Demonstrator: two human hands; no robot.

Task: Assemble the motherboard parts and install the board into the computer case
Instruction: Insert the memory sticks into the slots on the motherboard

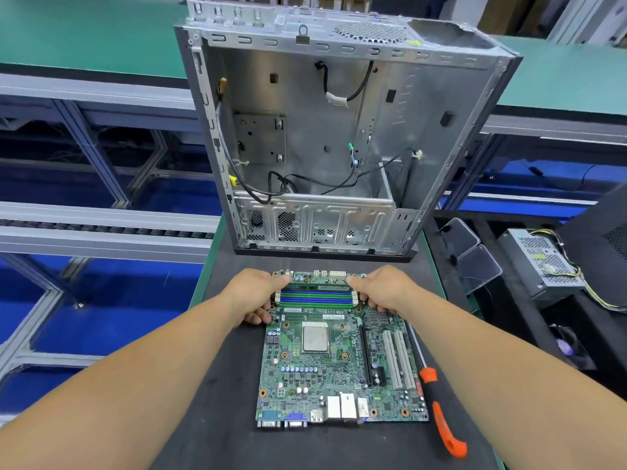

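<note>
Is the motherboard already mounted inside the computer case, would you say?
No, the motherboard lies on the black mat in front of the open computer case.

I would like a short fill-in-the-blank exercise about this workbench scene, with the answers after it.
1. Both hands, the left hand and the right hand, press a memory stick into the ____.
2. The screwdriver has an ____ handle.
3. The open computer case holds loose ____ but no board.

Answers: motherboard; orange; cables
</note>
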